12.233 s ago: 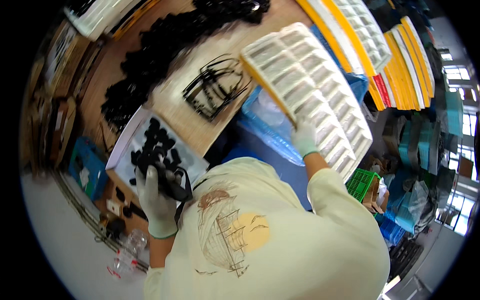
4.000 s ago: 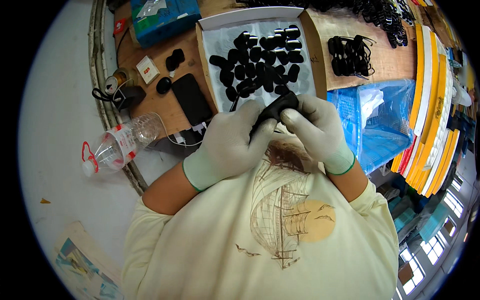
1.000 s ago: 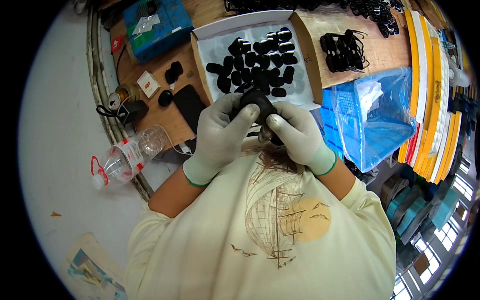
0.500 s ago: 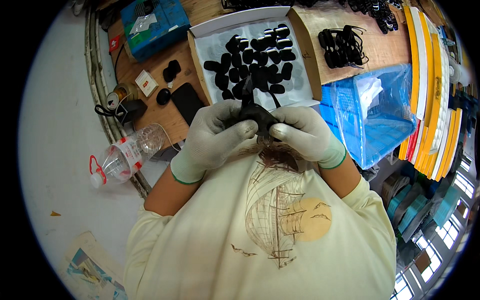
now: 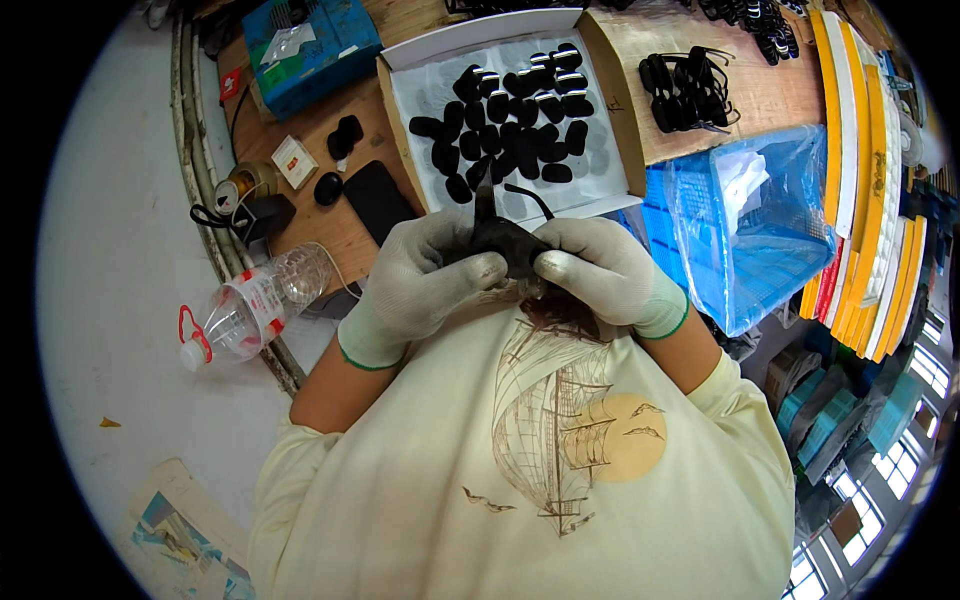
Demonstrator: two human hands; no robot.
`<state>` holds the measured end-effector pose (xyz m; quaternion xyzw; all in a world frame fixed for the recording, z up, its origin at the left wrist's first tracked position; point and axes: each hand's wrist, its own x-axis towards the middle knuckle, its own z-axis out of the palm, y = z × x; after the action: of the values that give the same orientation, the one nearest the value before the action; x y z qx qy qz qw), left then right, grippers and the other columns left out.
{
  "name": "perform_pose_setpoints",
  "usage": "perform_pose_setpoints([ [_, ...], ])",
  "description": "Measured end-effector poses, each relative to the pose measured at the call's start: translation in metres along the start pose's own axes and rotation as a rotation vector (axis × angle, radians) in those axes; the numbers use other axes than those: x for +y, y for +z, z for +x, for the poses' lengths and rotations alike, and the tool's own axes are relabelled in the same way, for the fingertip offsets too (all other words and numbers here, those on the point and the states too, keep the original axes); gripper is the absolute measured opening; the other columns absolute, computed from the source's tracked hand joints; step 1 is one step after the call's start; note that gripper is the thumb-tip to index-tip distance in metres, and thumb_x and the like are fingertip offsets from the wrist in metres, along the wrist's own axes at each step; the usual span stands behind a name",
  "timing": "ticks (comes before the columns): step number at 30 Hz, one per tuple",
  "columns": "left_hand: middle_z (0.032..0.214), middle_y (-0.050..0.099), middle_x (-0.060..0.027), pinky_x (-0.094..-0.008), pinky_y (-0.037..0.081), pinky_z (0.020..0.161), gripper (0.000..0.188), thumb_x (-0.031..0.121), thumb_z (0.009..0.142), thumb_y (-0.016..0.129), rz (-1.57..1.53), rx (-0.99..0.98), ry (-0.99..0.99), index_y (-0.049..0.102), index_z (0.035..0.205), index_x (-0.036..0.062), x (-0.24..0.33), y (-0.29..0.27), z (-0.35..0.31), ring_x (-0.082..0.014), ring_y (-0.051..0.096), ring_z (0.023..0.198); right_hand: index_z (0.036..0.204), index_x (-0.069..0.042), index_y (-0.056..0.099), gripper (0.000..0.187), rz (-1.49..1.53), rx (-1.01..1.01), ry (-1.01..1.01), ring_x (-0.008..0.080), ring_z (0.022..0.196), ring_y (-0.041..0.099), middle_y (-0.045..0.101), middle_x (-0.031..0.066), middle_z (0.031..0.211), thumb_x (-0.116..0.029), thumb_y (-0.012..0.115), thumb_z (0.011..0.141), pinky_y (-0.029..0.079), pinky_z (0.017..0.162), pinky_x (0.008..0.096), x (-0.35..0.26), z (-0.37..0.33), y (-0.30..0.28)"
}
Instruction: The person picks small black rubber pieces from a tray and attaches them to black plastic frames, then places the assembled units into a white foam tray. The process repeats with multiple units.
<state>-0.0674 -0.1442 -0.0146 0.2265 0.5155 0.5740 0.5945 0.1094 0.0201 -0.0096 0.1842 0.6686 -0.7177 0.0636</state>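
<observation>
Between my two gloved hands is a pair of black sunglasses point(image 5: 508, 243), close to my chest, with its temples pointing away from me. My left hand point(image 5: 432, 262) pinches one side of the frame, the thumb lying on the near face. The other side is gripped by my right hand point(image 5: 598, 265), its thumb and fingers closed on the edge. Fingers cover much of the frame, so its lenses are partly hidden. Just beyond my hands, an open cardboard box point(image 5: 622, 120) lined with white holds several loose dark lenses point(image 5: 500, 110).
Several finished-looking black sunglasses point(image 5: 685, 90) lie right of the box. A blue basket point(image 5: 740, 240) with a plastic liner stands at the right, near stacked yellow and white trays point(image 5: 858, 190). At left are a phone point(image 5: 377, 203), a mouse-shaped black object point(image 5: 328, 188) and a large plastic bottle point(image 5: 250, 310).
Both hands keep their grip on the sunglasses. The frame has tilted slightly and shifted a little left, and the right temple now shows more clearly.
</observation>
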Motion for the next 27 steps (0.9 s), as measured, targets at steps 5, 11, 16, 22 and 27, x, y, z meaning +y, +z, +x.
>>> perform_pose_setpoints([
  [5, 0.097, 0.071, -0.0065, -0.0252, 0.052, 0.081, 0.025, 0.014, 0.094, 0.066, -0.040, 0.027, 0.034, 0.067, 0.110, -0.0044, -0.002, 0.004, -0.005, -0.0090, 0.063, 0.087, 0.108, 0.000, 0.066, 0.024, -0.011, 0.044, 0.043, 0.0139, 0.071, 0.056, 0.062, 0.0070, 0.077, -0.019, 0.053, 0.099, 0.048, 0.069, 0.0308, -0.004, 0.002, 0.008],
  [11, 0.099, 0.069, -0.0086, -0.0254, 0.053, 0.078, 0.021, 0.012, 0.095, 0.063, 0.036, 0.163, 0.097, 0.064, 0.109, -0.0044, 0.001, 0.011, -0.004, -0.0103, 0.064, 0.085, 0.108, 0.001, 0.066, 0.023, -0.128, 0.107, -0.028, 0.0169, 0.072, 0.060, 0.065, 0.0097, 0.079, -0.017, 0.053, 0.098, 0.049, 0.071, 0.0320, -0.014, 0.004, 0.009],
  [16, 0.094, 0.069, -0.0059, -0.0249, 0.051, 0.079, 0.022, 0.013, 0.096, 0.063, 0.151, 0.299, 0.123, 0.066, 0.108, -0.0055, 0.002, 0.018, 0.003, -0.0084, 0.062, 0.086, 0.109, 0.001, 0.066, 0.022, -0.156, 0.187, 0.013, 0.0180, 0.071, 0.064, 0.067, 0.0104, 0.079, -0.014, 0.054, 0.098, 0.051, 0.070, 0.0314, -0.018, 0.007, 0.018],
  [22, 0.091, 0.069, -0.0053, -0.0231, 0.050, 0.073, 0.019, 0.013, 0.096, 0.064, 0.140, 0.336, 0.199, 0.066, 0.103, -0.0046, 0.004, 0.026, 0.004, -0.0068, 0.060, 0.081, 0.109, 0.002, 0.065, 0.022, -0.109, 0.208, -0.052, 0.0165, 0.071, 0.065, 0.068, 0.0086, 0.078, -0.014, 0.053, 0.098, 0.051, 0.069, 0.0294, -0.017, 0.008, 0.019],
  [27, 0.092, 0.068, -0.0067, -0.0225, 0.049, 0.069, 0.020, 0.013, 0.094, 0.066, -0.059, 0.184, 0.121, 0.064, 0.106, -0.0024, 0.006, 0.017, 0.002, -0.0070, 0.059, 0.077, 0.108, 0.002, 0.066, 0.024, -0.027, 0.123, -0.071, 0.0141, 0.070, 0.063, 0.067, 0.0051, 0.077, -0.016, 0.052, 0.100, 0.051, 0.068, 0.0283, -0.022, 0.004, 0.012],
])
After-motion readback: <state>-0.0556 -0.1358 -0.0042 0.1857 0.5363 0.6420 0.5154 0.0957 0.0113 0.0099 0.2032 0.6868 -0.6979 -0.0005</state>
